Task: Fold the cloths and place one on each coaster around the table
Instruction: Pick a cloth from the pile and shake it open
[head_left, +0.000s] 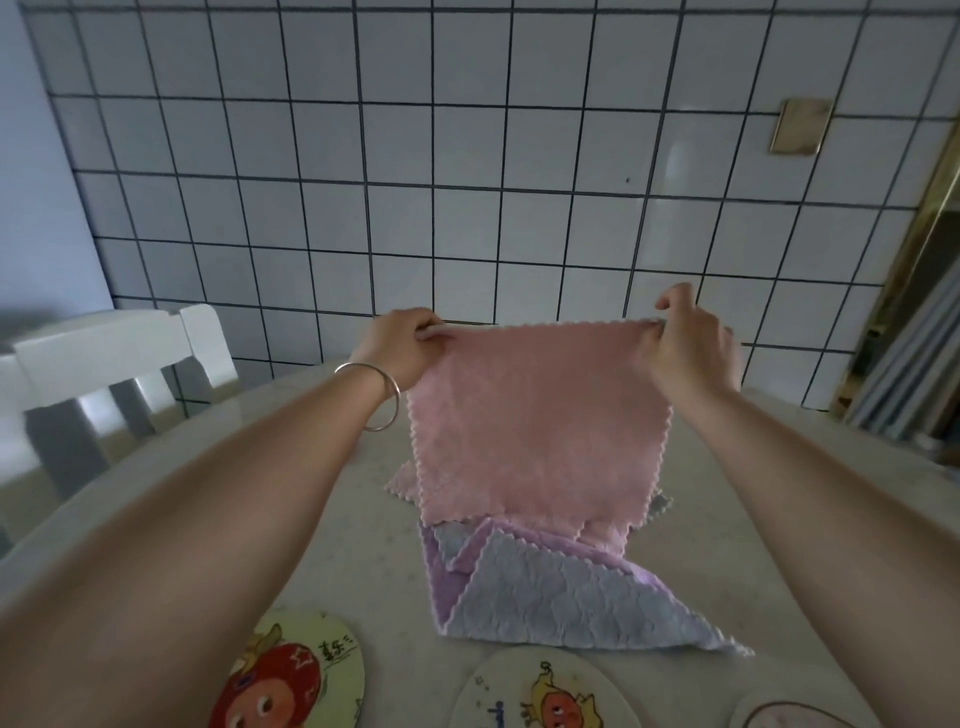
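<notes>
I hold a pink cloth (535, 426) up above the table by its two top corners. My left hand (402, 345) pinches the left corner and my right hand (691, 343) pinches the right corner; the cloth hangs flat between them. Below it lies a loose pile of cloths, with a grey and purple one (561, 597) on top and spread toward the right. Along the near edge sit three round coasters: a yellow one with a red cartoon face (311, 670), a white one with a cartoon figure (524, 691), and a pale one (779, 714) partly cut off.
The pale round table (322, 551) stands against a white tiled wall (467, 182). A white chair (109, 364) is at the left. A gold-framed door or cabinet (919, 291) is at the right. A silver bangle (382, 395) is on my left wrist.
</notes>
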